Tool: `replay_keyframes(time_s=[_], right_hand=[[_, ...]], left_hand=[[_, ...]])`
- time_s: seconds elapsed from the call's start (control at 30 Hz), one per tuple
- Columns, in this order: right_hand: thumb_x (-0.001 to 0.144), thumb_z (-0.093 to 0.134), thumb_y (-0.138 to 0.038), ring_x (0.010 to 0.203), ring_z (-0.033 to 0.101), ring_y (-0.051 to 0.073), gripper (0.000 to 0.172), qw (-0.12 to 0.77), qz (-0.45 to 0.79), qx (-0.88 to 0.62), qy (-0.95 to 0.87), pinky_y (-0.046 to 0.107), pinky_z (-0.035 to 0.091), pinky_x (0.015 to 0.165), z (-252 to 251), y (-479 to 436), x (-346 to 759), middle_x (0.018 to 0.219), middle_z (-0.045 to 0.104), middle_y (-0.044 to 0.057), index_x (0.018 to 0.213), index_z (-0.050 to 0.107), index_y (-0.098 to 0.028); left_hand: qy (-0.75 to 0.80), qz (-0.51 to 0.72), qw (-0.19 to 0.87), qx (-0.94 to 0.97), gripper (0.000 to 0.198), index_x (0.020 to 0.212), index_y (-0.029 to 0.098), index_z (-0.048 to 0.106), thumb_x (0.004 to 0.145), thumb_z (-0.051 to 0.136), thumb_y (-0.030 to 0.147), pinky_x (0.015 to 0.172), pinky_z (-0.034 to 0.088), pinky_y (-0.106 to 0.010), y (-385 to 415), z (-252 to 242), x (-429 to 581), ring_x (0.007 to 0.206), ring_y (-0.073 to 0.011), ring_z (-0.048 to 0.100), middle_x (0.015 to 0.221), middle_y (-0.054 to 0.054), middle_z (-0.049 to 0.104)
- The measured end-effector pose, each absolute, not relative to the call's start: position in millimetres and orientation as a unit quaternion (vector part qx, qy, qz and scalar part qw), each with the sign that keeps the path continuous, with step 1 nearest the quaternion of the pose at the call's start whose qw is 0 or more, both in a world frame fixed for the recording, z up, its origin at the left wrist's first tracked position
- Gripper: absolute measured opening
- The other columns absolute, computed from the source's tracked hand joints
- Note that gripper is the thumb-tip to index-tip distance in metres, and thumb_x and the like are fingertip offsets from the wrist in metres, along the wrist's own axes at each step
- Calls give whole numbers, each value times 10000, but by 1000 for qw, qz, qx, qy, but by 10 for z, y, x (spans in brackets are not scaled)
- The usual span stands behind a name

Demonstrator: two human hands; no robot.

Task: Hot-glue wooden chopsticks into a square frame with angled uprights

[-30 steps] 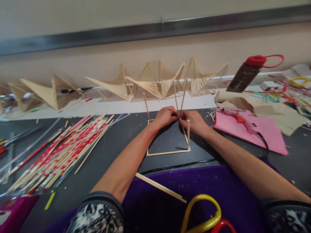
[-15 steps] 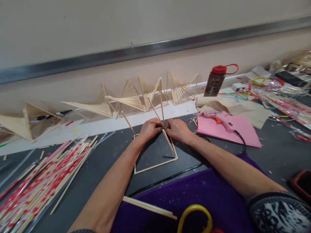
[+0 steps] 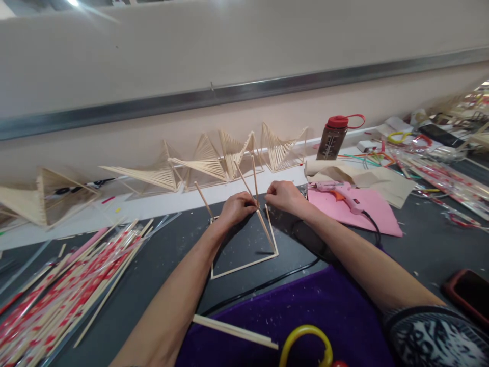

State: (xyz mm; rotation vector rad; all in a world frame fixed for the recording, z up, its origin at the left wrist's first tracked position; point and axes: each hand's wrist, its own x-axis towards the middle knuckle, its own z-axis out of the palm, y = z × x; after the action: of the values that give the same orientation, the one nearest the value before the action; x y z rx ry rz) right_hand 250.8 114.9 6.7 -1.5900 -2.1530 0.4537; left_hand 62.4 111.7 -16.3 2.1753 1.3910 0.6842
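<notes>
A square frame of thin wooden sticks (image 3: 244, 266) lies on the dark table, with several sticks rising from its corners. At its far right corner, the fingers of my left hand (image 3: 239, 208) pinch the base of an upright wooden stick (image 3: 255, 178). A second stick leans across there, and another slants from that spot to the near right corner. My right hand (image 3: 286, 196) is just right of the same corner, apart from the sticks, its fingers curled together; whatever is between them, if anything, is hidden.
Finished stick models (image 3: 202, 163) line the wall. A pink glue gun (image 3: 346, 193) rests on pink material (image 3: 376, 216), near a water bottle (image 3: 331, 137). Bundled sticks (image 3: 87, 290) lie left. Yellow-handled scissors (image 3: 305, 331) and loose sticks (image 3: 235, 331) are on purple cloth (image 3: 290, 300); a phone (image 3: 468, 295) lies right.
My right hand has moved away from the frame's far corner, up and to the right. My left hand stays at the corner. The view has tilted up slightly.
</notes>
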Motion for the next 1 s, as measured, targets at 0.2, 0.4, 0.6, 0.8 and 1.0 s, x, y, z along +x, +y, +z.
replay_keyframes(time_s=[0.2, 0.4, 0.6, 0.8, 1.0], right_hand=[[719, 567, -241, 531, 556, 107, 142, 275, 218, -562, -749, 225, 380, 532, 512, 1167, 2836, 616, 642, 22, 718, 669, -143], [735, 561, -220, 496, 533, 97, 148, 258, 165, -608, -733, 234, 376, 511, 822, 1176, 3490, 622, 628, 35, 741, 677, -128], [791, 520, -366, 613, 570, 166, 281, 104, -6, -722, -684, 267, 317, 521, 645, 1050, 4146, 696, 661, 82, 736, 701, -158], [727, 523, -602, 677, 590, 196, 456, 8, 74, -761, -644, 267, 308, 534, 301, 877, 4290, 704, 666, 75, 712, 702, -183], [619, 656, -467, 686, 580, 180, 339, 85, 163, -748, -638, 253, 322, 525, 116, 909, 4252, 736, 656, 47, 769, 674, -164]], left_hand=[[501, 248, 214, 801, 117, 756, 202, 726, 688, 631, 196, 793, 485, -277, 1135, -165, 622, 847, -175, 629, 859, -19, 692], [483, 240, 207, 816, 130, 774, 215, 726, 710, 616, 241, 819, 480, -296, 1191, -176, 591, 860, -182, 628, 880, -23, 687], [495, 238, 209, 809, 148, 781, 216, 721, 709, 609, 282, 808, 481, -299, 1206, -174, 596, 856, -192, 628, 878, -27, 685], [497, 214, 198, 817, 177, 788, 234, 732, 706, 590, 301, 828, 465, -310, 1235, -161, 593, 875, -203, 627, 894, -19, 687], [489, 222, 195, 821, 166, 787, 224, 723, 710, 594, 294, 809, 469, -302, 1229, -171, 581, 862, -192, 623, 886, -21, 682]])
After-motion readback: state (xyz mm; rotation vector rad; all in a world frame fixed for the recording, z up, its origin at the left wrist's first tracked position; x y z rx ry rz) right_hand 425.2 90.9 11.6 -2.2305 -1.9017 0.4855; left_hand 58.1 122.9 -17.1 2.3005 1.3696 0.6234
